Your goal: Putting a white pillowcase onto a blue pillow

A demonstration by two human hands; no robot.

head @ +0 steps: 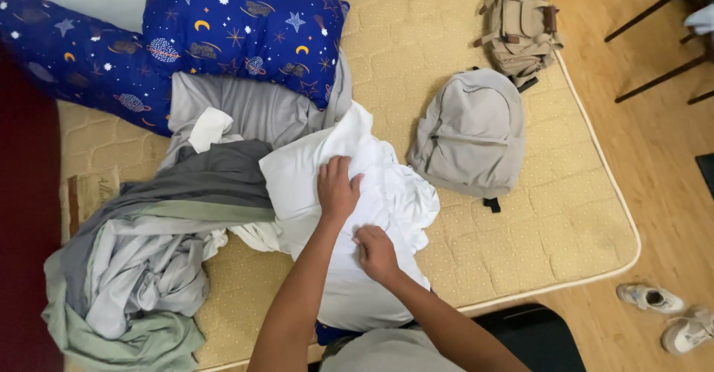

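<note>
Two hands work on a white garment (357, 193) spread on the mattress (565, 216): the left hand (336, 187) presses flat with fingers released, the right hand (374, 253) pinches the cloth. Grey and green sheets (149, 268) are heaped to its left, star-printed blue pillows (238, 22) above, and a grey backpack (468, 134) and tan canvas bag (519, 30) lie to its right

Soft matt white cloth (387, 193) lies on a quilted mattress (565, 216).
</note>
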